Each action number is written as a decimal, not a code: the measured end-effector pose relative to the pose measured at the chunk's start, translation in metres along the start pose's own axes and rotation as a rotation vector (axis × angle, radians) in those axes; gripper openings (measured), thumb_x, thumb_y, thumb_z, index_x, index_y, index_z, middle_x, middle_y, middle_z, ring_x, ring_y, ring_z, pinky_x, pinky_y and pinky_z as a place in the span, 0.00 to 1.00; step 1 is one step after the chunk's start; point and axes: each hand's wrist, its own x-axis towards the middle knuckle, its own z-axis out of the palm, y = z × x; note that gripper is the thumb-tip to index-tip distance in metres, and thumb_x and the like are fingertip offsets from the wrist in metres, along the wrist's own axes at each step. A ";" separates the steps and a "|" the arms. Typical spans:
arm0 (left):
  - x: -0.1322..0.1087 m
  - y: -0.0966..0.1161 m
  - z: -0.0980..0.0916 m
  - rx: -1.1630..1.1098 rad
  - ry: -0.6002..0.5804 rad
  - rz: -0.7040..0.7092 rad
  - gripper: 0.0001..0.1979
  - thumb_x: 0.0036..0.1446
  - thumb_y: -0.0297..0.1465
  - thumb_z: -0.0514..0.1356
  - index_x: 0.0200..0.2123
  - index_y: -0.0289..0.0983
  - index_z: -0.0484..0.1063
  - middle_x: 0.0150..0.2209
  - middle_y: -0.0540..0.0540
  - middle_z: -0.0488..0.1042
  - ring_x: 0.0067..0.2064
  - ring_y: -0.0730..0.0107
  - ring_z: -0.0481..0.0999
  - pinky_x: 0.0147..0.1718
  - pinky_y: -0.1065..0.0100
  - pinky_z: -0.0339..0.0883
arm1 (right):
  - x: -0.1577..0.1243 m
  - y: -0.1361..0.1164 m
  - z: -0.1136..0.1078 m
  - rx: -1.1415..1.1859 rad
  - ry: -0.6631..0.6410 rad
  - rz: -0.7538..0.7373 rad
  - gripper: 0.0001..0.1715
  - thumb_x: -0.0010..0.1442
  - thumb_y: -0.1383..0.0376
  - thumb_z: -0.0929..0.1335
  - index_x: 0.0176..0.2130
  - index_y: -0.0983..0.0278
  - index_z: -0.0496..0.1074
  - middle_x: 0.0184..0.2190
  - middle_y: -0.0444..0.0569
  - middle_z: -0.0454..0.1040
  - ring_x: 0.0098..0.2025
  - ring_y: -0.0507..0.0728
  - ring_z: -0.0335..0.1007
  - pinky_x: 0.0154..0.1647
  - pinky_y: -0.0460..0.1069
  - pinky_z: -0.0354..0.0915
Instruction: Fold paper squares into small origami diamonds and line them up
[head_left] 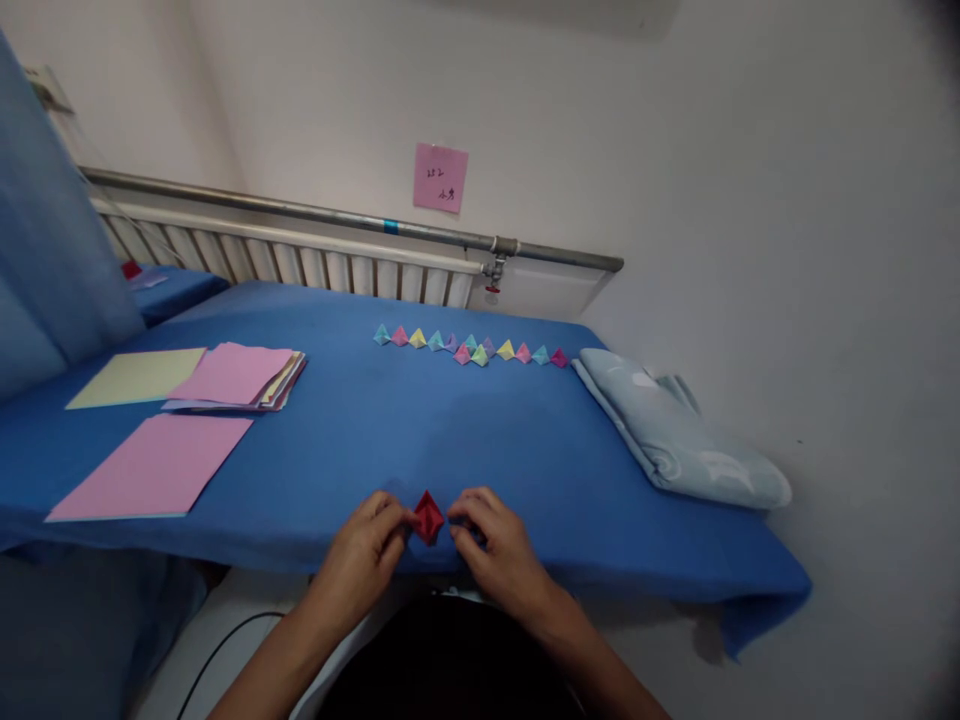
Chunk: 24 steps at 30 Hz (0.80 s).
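Observation:
A small red folded-paper piece [428, 519], diamond-shaped with raised folds, is near the front edge of the blue-covered table. The fingertips of my left hand [365, 545] are closed on its left corner. My right hand [499, 545] is just to the right of the piece, a narrow gap away. Its fingers are curled with thumb and index apart, and nothing shows between them. Farther back, several small folded-paper pieces [506, 350] in blue, pink, yellow, purple and green form a row, with two in front of it near the middle.
Stacks of pink paper [157, 465] and yellow paper [139, 377], plus a mixed stack [240, 374], are at the left on the blue cloth [352, 430]. A folded light-blue blanket [679, 425] occupies the right end. Behind run a radiator [337, 270] and a metal pipe [300, 212].

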 end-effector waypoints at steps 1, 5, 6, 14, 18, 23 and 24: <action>0.000 -0.001 -0.001 -0.003 0.032 -0.006 0.13 0.58 0.24 0.49 0.37 0.40 0.72 0.34 0.49 0.68 0.38 0.68 0.70 0.38 0.66 0.66 | -0.001 -0.001 0.000 -0.013 0.005 0.006 0.11 0.54 0.76 0.63 0.34 0.62 0.69 0.35 0.46 0.67 0.37 0.53 0.66 0.40 0.48 0.63; 0.000 -0.003 -0.001 0.057 0.111 -0.024 0.10 0.56 0.24 0.52 0.34 0.39 0.72 0.35 0.47 0.69 0.40 0.65 0.71 0.40 0.63 0.67 | -0.004 -0.003 0.000 -0.081 -0.014 -0.013 0.10 0.55 0.76 0.63 0.32 0.62 0.69 0.36 0.47 0.68 0.40 0.54 0.66 0.42 0.49 0.64; 0.001 -0.003 -0.001 0.075 0.106 -0.027 0.09 0.55 0.24 0.52 0.33 0.39 0.72 0.35 0.47 0.69 0.40 0.65 0.71 0.40 0.62 0.67 | -0.005 -0.004 0.000 -0.103 -0.023 -0.020 0.10 0.56 0.76 0.63 0.33 0.62 0.69 0.37 0.47 0.68 0.40 0.54 0.66 0.42 0.50 0.64; 0.005 0.002 -0.001 0.154 0.026 -0.071 0.06 0.54 0.25 0.54 0.32 0.38 0.71 0.37 0.45 0.69 0.42 0.62 0.70 0.43 0.60 0.66 | -0.009 -0.004 0.001 -0.223 -0.018 -0.032 0.08 0.57 0.74 0.64 0.33 0.63 0.71 0.41 0.51 0.69 0.44 0.57 0.65 0.47 0.54 0.64; 0.004 0.001 0.001 0.157 0.034 -0.067 0.06 0.55 0.26 0.54 0.32 0.38 0.70 0.37 0.46 0.69 0.41 0.62 0.70 0.43 0.60 0.65 | -0.011 -0.003 0.002 -0.213 -0.008 -0.028 0.08 0.57 0.74 0.64 0.33 0.63 0.71 0.41 0.51 0.69 0.46 0.58 0.66 0.48 0.54 0.64; 0.005 0.005 0.001 0.164 0.031 -0.081 0.02 0.55 0.28 0.57 0.31 0.38 0.70 0.35 0.47 0.69 0.40 0.62 0.69 0.41 0.60 0.65 | -0.014 0.002 0.004 -0.165 0.041 -0.047 0.08 0.57 0.74 0.64 0.34 0.63 0.70 0.42 0.51 0.68 0.47 0.57 0.66 0.49 0.54 0.64; 0.005 0.006 0.000 0.168 0.032 -0.087 0.02 0.54 0.28 0.57 0.30 0.38 0.69 0.35 0.47 0.69 0.40 0.62 0.70 0.41 0.60 0.65 | -0.014 0.003 0.004 -0.159 0.057 -0.049 0.08 0.57 0.74 0.64 0.34 0.62 0.70 0.42 0.51 0.68 0.47 0.57 0.66 0.49 0.54 0.64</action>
